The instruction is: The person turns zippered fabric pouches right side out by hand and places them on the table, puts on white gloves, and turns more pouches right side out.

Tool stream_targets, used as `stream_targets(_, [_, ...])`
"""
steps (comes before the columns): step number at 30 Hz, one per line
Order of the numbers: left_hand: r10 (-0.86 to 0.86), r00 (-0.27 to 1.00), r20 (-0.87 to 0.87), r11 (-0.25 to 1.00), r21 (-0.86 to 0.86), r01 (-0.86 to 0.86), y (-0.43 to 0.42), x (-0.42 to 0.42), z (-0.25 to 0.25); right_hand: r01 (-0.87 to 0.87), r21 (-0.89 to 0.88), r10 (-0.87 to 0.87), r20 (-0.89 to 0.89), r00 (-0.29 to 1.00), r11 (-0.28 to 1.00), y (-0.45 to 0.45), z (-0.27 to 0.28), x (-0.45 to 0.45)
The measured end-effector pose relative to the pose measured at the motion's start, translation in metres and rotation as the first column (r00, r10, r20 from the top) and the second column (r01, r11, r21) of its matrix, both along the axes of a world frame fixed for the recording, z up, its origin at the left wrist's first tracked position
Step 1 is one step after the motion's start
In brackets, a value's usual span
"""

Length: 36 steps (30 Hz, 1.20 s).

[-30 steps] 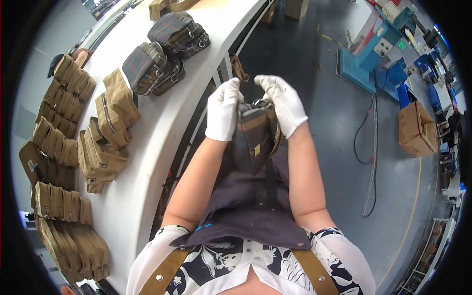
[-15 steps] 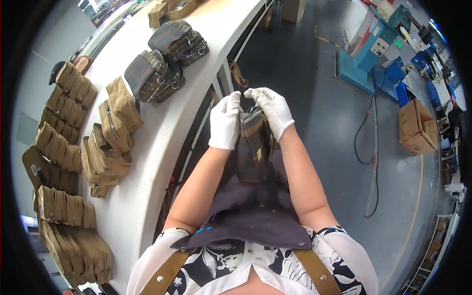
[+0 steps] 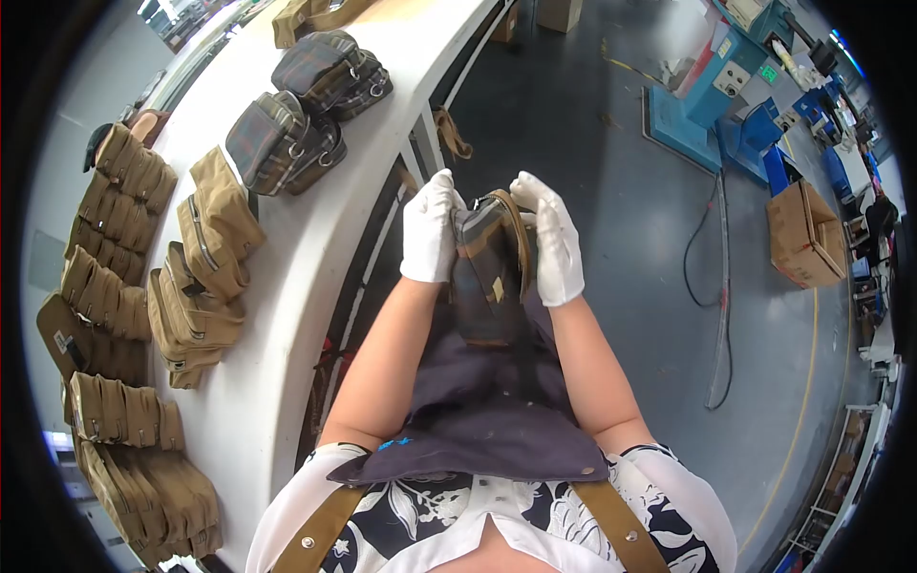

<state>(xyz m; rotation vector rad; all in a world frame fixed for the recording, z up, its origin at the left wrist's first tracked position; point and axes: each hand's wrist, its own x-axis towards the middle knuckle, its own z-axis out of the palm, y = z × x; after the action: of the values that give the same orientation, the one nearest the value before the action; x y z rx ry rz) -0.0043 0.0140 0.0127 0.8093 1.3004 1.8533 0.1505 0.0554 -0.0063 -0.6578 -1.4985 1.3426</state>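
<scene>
In front of my lap is a small dark plaid bag (image 3: 482,286) with brown trim, a small light patch and a brown strap along its right edge. My left hand (image 3: 429,229), in a white glove, is closed on the bag's upper left edge by the zipper. My right hand (image 3: 554,239), gloved too, stands along the bag's right side with fingers stretched out. Its fingertips are close to the strap; whether they touch it I cannot tell. Part of the bag's right side is hidden from view.
A long white table (image 3: 315,248) runs along my left. It carries two stacks of plaid bags (image 3: 277,143), tan bags (image 3: 196,310) and rows of tan pouches (image 3: 119,411). On the right stand a blue machine (image 3: 702,124) and a cardboard box (image 3: 804,239); a cable (image 3: 721,315) lies on the floor.
My right hand has moved off the bag's top, down and to the right, and its fingers have straightened. The brown strap now shows. My left hand still holds the bag, which has tilted slightly.
</scene>
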Motion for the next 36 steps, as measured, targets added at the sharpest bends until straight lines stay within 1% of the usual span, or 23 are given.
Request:
stream_targets(1, [-0.023, 1.000, -0.006, 1.000, -0.019, 0.023, 0.000, -0.001, 0.001, -0.165, -0.169, 0.109, -0.297, 0.949, 0.972, -0.001, -0.006, 0.006])
stream_targets(2, [-0.035, 0.999, -0.009, 0.999, -0.023, 0.035, 0.001, -0.002, 0.001, -0.359, -0.270, 0.145, -0.582, 0.800, 0.894, -0.001, -0.014, 0.010])
stream_targets(3, [-0.050, 0.999, -0.014, 0.998, -0.025, 0.049, 0.002, -0.002, 0.003, -0.555, -0.288, 0.107, -0.813, 0.572, 0.780, -0.002, -0.011, 0.012])
stream_targets(4, [-0.071, 0.997, 0.024, 0.997, -0.035, 0.072, 0.002, -0.004, 0.001, -0.620, -0.369, -0.036, -0.876, 0.481, 0.693, -0.004, -0.001, 0.022])
stream_targets(7, [-0.067, 0.998, 0.011, 0.997, -0.037, 0.067, 0.002, -0.005, -0.002, -0.683, -0.300, -0.023, -0.923, 0.383, 0.666, -0.002, 0.004, 0.033])
stream_targets(8, [-0.050, 0.999, 0.016, 0.999, -0.018, 0.050, 0.005, -0.005, -0.004, -0.693, -0.322, -0.040, -0.920, 0.391, 0.645, -0.002, 0.004, 0.033])
stream_targets(11, [-0.088, 0.993, -0.075, 0.975, -0.213, 0.070, -0.008, -0.010, 0.009, -0.653, -0.383, -0.061, -0.887, 0.459, 0.654, -0.006, 0.004, 0.032])
stream_targets(12, [-0.098, 0.994, -0.052, 0.986, -0.143, 0.090, -0.013, -0.009, 0.011, -0.656, -0.380, -0.077, -0.894, 0.442, 0.652, -0.006, 0.005, 0.033])
stream_targets(14, [-0.131, 0.991, -0.010, 0.991, -0.004, 0.131, -0.023, 0.001, 0.014, -0.648, -0.350, -0.021, -0.889, 0.458, 0.677, -0.001, -0.007, 0.035])
stream_targets(15, [-0.095, 0.993, -0.070, 0.992, 0.072, 0.100, -0.029, 0.013, 0.023, -0.642, -0.338, 0.002, -0.884, 0.467, 0.688, 0.000, -0.012, 0.035])
stream_targets(16, [-0.053, 0.991, -0.124, 0.987, 0.147, 0.072, -0.036, 0.029, 0.038, -0.416, -0.412, 0.061, -0.647, 0.760, 0.811, -0.004, -0.005, 0.031])
stream_targets(17, [-0.107, 0.993, -0.057, 0.969, 0.218, 0.117, -0.038, 0.027, 0.039, -0.172, -0.377, 0.049, -0.315, 0.948, 0.910, -0.008, 0.002, 0.027])
stream_targets(18, [-0.167, 0.986, 0.007, 0.944, 0.288, 0.158, -0.040, 0.025, 0.041, -0.084, -0.306, 0.049, -0.119, 0.992, 0.948, -0.010, -0.002, 0.026])
stream_targets(19, [-0.332, 0.927, 0.175, 0.893, 0.374, 0.249, -0.040, 0.004, 0.032, -0.055, -0.272, 0.047, -0.037, 0.998, 0.961, -0.013, -0.006, 0.022])
stream_targets(20, [-0.489, 0.813, 0.316, 0.824, 0.473, 0.312, -0.041, -0.009, 0.026, -0.011, -0.208, 0.020, 0.041, 0.999, 0.978, -0.016, -0.006, 0.018])
stream_targets(21, [-0.523, 0.790, 0.320, 0.807, 0.484, 0.338, -0.041, -0.011, 0.024, 0.026, -0.138, -0.010, 0.116, 0.993, 0.990, -0.017, -0.006, 0.015])
stream_targets(23, [-0.588, 0.740, 0.325, 0.769, 0.508, 0.388, -0.041, -0.015, 0.024, 0.054, -0.089, -0.038, 0.166, 0.985, 0.995, -0.018, -0.006, 0.012])
stream_targets(24, [-0.573, 0.731, 0.372, 0.788, 0.496, 0.365, -0.043, -0.011, 0.027, 0.069, -0.065, -0.055, 0.190, 0.980, 0.995, -0.018, -0.006, 0.011])
stream_targets(27, [-0.533, 0.808, 0.251, 0.810, 0.428, 0.401, -0.043, -0.014, 0.024, 0.063, -0.003, -0.061, 0.202, 0.977, 0.998, -0.012, -0.008, 0.013])
stream_targets(31, [-0.584, 0.719, 0.376, 0.786, 0.481, 0.387, -0.044, -0.011, 0.029, 0.024, -0.129, 0.001, 0.188, 0.982, 0.991, -0.008, -0.002, 0.013])
stream_targets(34, [-0.608, 0.703, 0.369, 0.765, 0.509, 0.394, -0.045, -0.012, 0.026, 0.024, 0.026, -0.033, 0.408, 0.913, 0.999, -0.012, 0.011, 0.012])
stream_targets(35, [-0.492, 0.825, 0.280, 0.854, 0.338, 0.395, -0.043, -0.009, 0.027, 0.033, 0.077, -0.066, 0.483, 0.873, 0.996, -0.014, 0.014, 0.011])
stream_targets(36, [-0.381, 0.911, 0.156, 0.920, 0.162, 0.357, -0.040, -0.003, 0.031, 0.036, 0.182, -0.126, 0.513, 0.849, 0.983, -0.014, 0.013, 0.010])
